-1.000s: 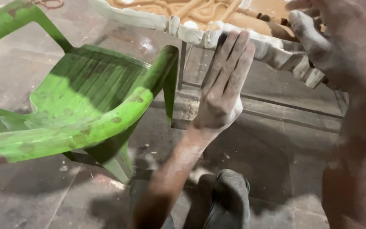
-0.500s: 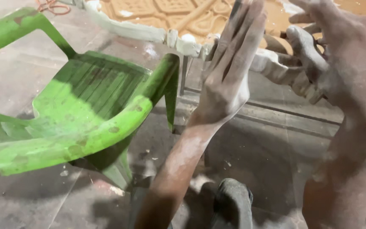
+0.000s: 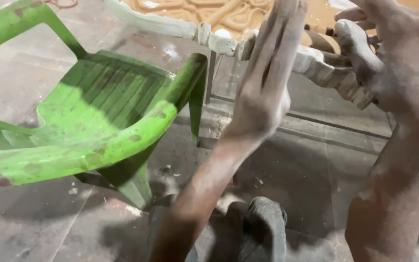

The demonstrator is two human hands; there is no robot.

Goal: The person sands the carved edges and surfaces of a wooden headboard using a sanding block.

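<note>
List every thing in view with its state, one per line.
Left hand: flat, fingers straight, against the carved panel's edge.
Right hand: gripping the panel's edge.
Carved panel: raised off the floor, whitish scalloped edge.
Green chair: upright, empty, dusty.
Floor: dusty.

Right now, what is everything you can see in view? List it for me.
plastic chair: one, green, dusty, left side, standing on the floor
carved wooden piece: one, whitish edge with tan ornamented face, top centre to right
floor: grey, dusty, with scattered debris
dark shoe: one, dark grey, bottom centre
left hand: one, dusty, fingers straight and flat, against the carved piece's edge
right hand: one, dusty, fingers curled on the carved edge at right
</note>
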